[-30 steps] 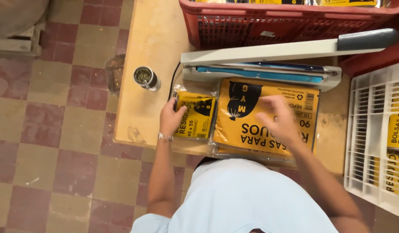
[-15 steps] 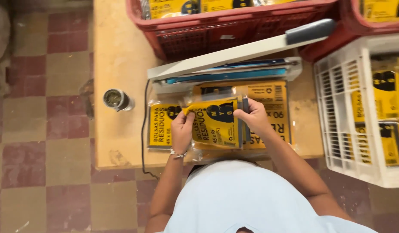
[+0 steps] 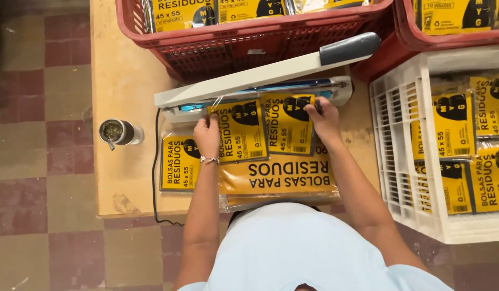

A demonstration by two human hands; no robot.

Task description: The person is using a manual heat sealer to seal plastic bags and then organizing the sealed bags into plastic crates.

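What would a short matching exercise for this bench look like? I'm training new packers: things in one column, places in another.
1. left hand
2. metal cup
3. red basket
4. white crate

a. far edge of the table, behind the heat sealer
b. right of the table
c. left corner of a yellow packet
d. table's left side, alone

Pairs: 1-c, 2-d, 3-a, 4-b

Both hands, left hand (image 3: 207,136) and right hand (image 3: 325,116), hold a yellow pack (image 3: 263,126) at the sealer (image 3: 260,81) (arm up); a cup (image 3: 120,132) sits at 9 o'clock.
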